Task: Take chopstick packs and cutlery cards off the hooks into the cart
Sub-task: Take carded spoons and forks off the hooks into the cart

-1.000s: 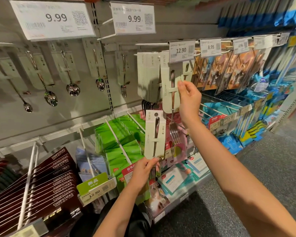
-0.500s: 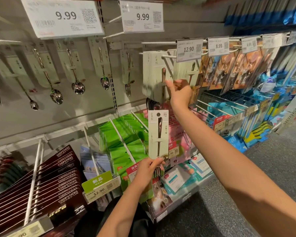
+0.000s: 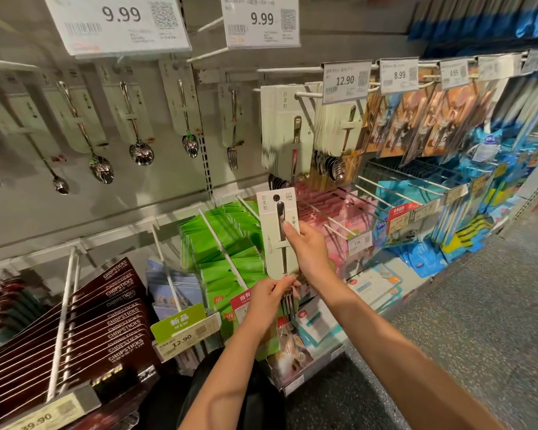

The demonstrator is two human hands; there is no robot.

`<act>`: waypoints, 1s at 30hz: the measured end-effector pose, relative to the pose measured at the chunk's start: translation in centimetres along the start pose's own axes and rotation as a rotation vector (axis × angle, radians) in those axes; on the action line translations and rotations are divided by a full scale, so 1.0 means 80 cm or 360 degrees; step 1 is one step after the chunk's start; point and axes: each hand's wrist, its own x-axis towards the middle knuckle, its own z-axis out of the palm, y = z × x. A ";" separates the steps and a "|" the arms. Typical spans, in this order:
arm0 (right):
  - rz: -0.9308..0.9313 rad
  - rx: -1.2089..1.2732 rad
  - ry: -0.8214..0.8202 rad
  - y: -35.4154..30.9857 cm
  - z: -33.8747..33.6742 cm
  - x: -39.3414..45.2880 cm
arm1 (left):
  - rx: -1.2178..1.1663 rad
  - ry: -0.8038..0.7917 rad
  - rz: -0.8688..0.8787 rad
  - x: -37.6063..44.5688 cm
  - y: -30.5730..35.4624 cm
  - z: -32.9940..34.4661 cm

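Nearest the body, the left hand [image 3: 269, 301] pinches the bottom of a pale fork card [image 3: 278, 237], its fingers curled round the bare tines that hang below the card edge, while the right hand [image 3: 308, 252] grasps the same card from its right side, thumb pressed on the card face about halfway up. It may be two cards stacked together; the view does not settle that. The card is off its hook and held upright between the two hands, in front of the green packs [image 3: 230, 243]. No cart shows anywhere in view, so by my reading the card has been taken but not yet dropped, and how many items already lie in the cart cannot be told. Down to the left of the hands, a full row of dark chopstick packs [image 3: 118, 318] hangs on its long hook, seemingly untouched. Above the hands and just beyond them, a thick stack of matching fork cards [image 3: 284, 131] remains on its hook behind the 12.90 tag [image 3: 346, 82], with a second stack of spoon cards [image 3: 339, 128] beside it on the right. Farther up and to the left, single spoon and fork cards [image 3: 131, 119] hang along the back wall under the 9.99 tags [image 3: 118, 21]. Most of the job looks to be ahead: the hooks are far from bare.
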 end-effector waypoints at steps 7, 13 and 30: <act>-0.0166 0.0089 0.0165 -0.031 -0.007 0.015 | -0.0389 0.0085 -0.0095 -0.007 0.010 -0.001; -0.0268 0.0094 0.0295 -0.076 -0.020 0.045 | -0.0533 0.0008 -0.0100 -0.007 0.007 -0.001; -0.0301 -0.0023 0.0505 -0.119 -0.032 0.100 | -0.0625 -0.0019 -0.0133 -0.005 -0.001 -0.001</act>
